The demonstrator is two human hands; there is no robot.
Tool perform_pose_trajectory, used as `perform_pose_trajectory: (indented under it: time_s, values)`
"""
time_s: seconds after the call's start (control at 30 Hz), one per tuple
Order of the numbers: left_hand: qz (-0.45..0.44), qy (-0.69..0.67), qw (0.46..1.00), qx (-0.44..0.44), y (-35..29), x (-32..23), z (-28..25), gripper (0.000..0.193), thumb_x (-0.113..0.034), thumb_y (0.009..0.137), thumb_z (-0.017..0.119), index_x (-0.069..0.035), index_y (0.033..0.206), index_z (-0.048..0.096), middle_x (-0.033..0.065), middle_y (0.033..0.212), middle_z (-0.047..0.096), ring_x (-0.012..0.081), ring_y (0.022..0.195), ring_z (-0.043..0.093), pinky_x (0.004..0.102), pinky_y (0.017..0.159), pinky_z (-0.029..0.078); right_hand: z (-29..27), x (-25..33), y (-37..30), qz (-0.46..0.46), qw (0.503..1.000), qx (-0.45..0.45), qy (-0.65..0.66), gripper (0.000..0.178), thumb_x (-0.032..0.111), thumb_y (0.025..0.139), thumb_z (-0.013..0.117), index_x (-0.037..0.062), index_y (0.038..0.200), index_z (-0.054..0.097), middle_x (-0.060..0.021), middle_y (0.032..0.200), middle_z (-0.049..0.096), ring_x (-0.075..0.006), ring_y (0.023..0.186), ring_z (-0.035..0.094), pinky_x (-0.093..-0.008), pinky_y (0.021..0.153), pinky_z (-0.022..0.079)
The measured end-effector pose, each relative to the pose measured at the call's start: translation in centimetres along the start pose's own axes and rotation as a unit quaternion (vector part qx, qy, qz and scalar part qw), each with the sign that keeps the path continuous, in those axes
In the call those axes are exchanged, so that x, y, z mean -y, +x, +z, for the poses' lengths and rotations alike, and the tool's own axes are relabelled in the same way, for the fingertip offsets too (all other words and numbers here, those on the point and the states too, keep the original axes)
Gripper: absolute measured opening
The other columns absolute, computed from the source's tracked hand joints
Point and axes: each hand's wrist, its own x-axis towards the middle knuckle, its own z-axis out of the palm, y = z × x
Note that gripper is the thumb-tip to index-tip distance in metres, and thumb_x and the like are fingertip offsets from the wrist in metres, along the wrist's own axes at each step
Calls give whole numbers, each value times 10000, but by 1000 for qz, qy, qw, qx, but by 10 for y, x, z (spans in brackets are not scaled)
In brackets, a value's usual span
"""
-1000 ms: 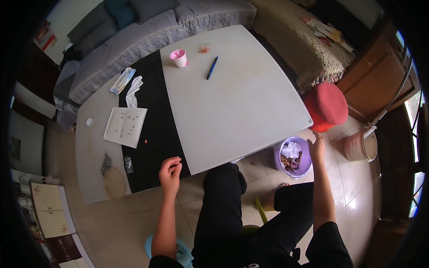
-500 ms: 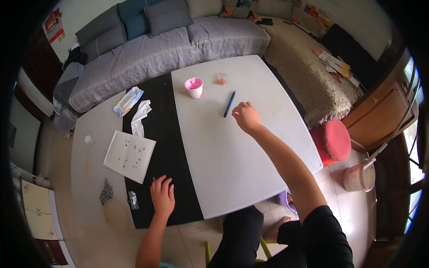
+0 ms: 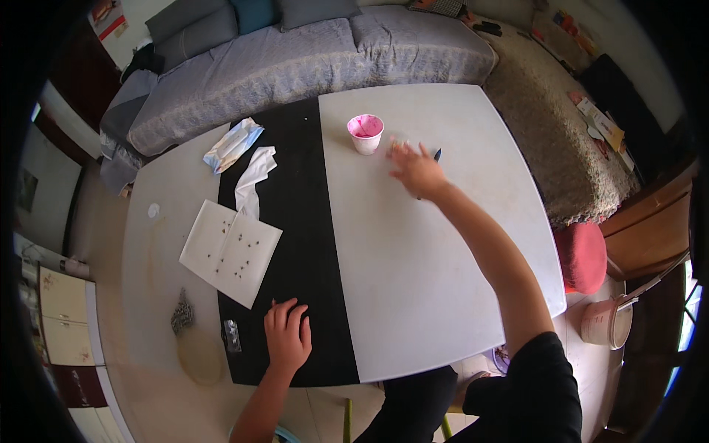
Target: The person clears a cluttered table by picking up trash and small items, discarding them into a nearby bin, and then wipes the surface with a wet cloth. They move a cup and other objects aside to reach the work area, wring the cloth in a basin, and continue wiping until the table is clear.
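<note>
Landmark: pink-and-white cup point(image 3: 365, 136), upright on the pale tabletop point(image 3: 443, 280). Right hand point(image 3: 419, 171) just right of cup and a bit nearer the wearer, fingers spread, motion-blurred; no grip visible, contact unclear. Blue pen point(image 3: 438, 156) right of cup, dark and slim, lying slantwise; middle covered by that hand, only the ends show. Small orange item point(image 3: 394, 143) just right of cup, smeared behind the fingers, shape unreadable. Left hand point(image 3: 288, 336) well nearer the wearer than cup, over the black strip point(image 3: 306, 244), half-open, fingers loosely bent, nothing seen in it; palm hidden.
</note>
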Motion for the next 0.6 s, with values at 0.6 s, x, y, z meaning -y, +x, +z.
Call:
perform_pose_trajectory:
  time_s: [0.6]
  values:
    - [62,-63,992,92,10,-67,11,435,19,725,528,-124,1136,532,79,1169,485,280,1125,407,420,922,321,-90,174,-217,-37,904,-99,415,117,48,761,597,32,868,640,-125,976,614,-295,991,545,-365,840,440]
